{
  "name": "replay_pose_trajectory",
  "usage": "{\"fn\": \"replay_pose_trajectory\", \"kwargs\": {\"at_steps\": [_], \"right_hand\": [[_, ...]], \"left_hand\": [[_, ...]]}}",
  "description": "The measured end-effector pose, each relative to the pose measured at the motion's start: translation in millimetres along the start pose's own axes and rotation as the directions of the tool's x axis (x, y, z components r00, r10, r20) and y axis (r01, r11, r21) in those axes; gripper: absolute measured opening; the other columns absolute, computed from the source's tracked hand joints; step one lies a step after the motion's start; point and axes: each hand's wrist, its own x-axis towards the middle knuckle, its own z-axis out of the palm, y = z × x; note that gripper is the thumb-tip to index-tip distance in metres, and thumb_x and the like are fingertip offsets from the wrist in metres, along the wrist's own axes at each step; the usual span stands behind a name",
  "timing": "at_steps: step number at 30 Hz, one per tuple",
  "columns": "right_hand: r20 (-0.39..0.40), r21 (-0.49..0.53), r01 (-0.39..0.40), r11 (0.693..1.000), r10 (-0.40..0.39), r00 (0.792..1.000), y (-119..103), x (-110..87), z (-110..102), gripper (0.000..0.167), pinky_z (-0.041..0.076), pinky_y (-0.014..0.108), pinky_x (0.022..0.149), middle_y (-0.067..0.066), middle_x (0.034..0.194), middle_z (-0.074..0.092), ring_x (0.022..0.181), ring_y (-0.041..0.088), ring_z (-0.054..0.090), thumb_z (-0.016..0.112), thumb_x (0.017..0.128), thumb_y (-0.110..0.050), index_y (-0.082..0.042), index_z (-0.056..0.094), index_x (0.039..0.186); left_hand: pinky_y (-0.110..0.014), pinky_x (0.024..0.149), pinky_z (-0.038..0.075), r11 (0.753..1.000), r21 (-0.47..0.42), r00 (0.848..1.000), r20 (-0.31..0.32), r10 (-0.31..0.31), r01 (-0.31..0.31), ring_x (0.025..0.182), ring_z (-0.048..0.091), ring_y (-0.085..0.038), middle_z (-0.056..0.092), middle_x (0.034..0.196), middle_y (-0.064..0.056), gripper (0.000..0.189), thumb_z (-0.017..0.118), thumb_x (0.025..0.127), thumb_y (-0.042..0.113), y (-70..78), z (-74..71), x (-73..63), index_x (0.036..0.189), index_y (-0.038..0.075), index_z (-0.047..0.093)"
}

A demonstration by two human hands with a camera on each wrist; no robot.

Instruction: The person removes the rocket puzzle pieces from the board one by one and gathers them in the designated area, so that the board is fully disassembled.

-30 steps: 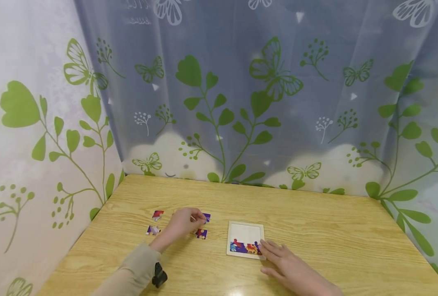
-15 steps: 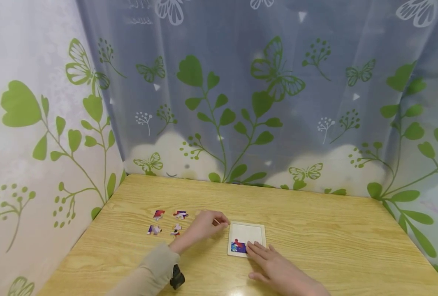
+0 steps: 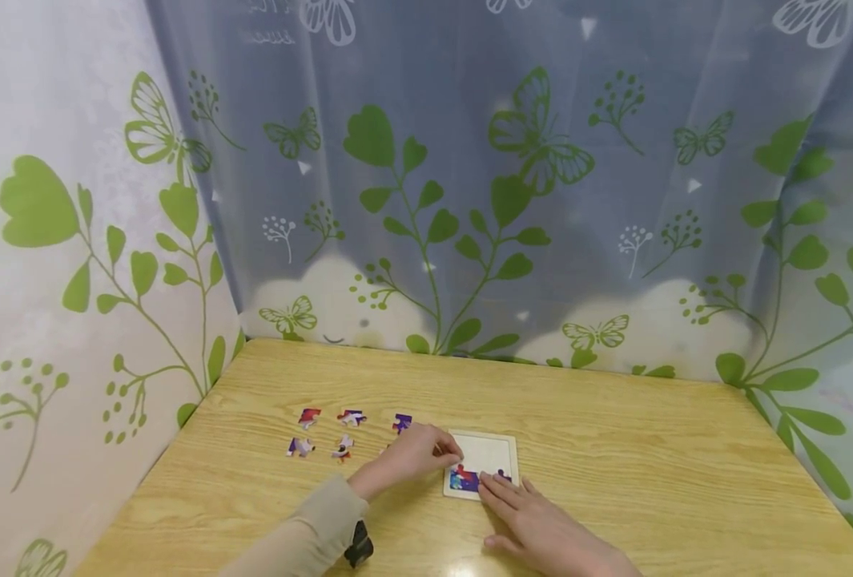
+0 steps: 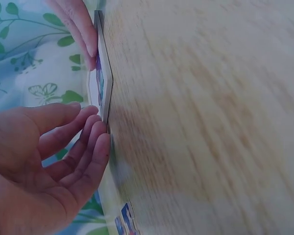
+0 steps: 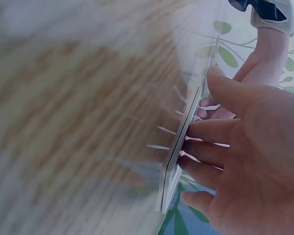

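A square jigsaw tray (image 3: 485,445) with a pale rim lies on the table, its lower part filled by a row of joined colourful puzzle pieces (image 3: 464,479). My left hand (image 3: 417,453) is at the tray's left rim, thumb and forefinger tips close together, the other fingers loosely bent; nothing shows between them. In the left wrist view the left fingertips (image 4: 100,128) reach the tray's edge. My right hand (image 3: 534,513) rests its straight fingers on the lower right of the tray, covering part of the row. The right wrist view shows these fingers (image 5: 203,147) spread over the rim.
Several loose puzzle pieces lie left of the tray, among them a red one (image 3: 309,417), a purple one (image 3: 401,422) and a white one (image 3: 343,447). One is partly behind the left hand. A patterned curtain (image 3: 455,200) borders the wood-grain table (image 3: 649,449).
My left hand has moved right, from over the loose pieces to the tray's left rim. My right hand has slid left from the tray's right edge onto the row.
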Motion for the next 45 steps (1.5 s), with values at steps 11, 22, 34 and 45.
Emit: {"fn": "replay_pose_trajectory", "kwargs": {"at_steps": [11,22,34,45], "right_hand": [[0.004,0.000,0.008,1.000,-0.008,1.000,0.7,-0.9,-2.3,0.072,0.027,0.061,0.116,0.013,0.162,0.034,0.149,0.032,0.032,0.047,0.104,-0.053,0.000,0.040,0.153],[0.008,-0.007,0.006,1.000,-0.006,1.000,0.1,-0.5,-2.5,0.072,0.027,0.060,0.117,0.013,0.162,0.034,0.149,0.032,0.031,0.046,0.104,-0.053,0.000,0.040,0.153],[-0.010,-0.043,0.021,0.999,-0.022,1.000,-0.6,-0.2,-0.9,0.071,0.028,0.060,0.116,0.014,0.161,0.036,0.148,0.032,0.033,0.046,0.105,-0.052,0.001,0.042,0.152],[-0.004,-0.034,0.017,0.999,-0.017,1.000,-2.3,-1.3,-2.4,0.071,0.028,0.061,0.116,0.015,0.161,0.036,0.148,0.033,0.034,0.046,0.105,-0.052,0.001,0.042,0.152]], "left_hand": [[-0.018,0.068,0.046,0.995,0.098,1.000,0.028,0.000,-0.003,0.071,0.057,-0.001,0.076,0.090,0.003,0.008,0.072,0.095,0.015,10.4,-2.5,0.9,0.094,0.011,0.080],[-0.019,0.068,0.045,0.992,0.127,1.000,0.024,-0.009,0.006,0.071,0.054,0.000,0.075,0.087,0.005,0.008,0.072,0.095,0.014,12.0,-1.5,1.6,0.092,0.013,0.079],[-0.019,0.065,0.046,0.990,0.136,0.999,-0.010,-0.039,0.040,0.068,0.054,-0.001,0.072,0.083,0.006,0.009,0.072,0.095,0.015,13.5,0.4,3.5,0.088,0.014,0.077],[-0.020,0.065,0.048,0.997,-0.074,0.999,0.013,-0.038,0.039,0.069,0.058,-0.002,0.074,0.083,0.003,0.011,0.071,0.096,0.019,4.7,-2.8,5.1,0.091,0.012,0.077]]}}
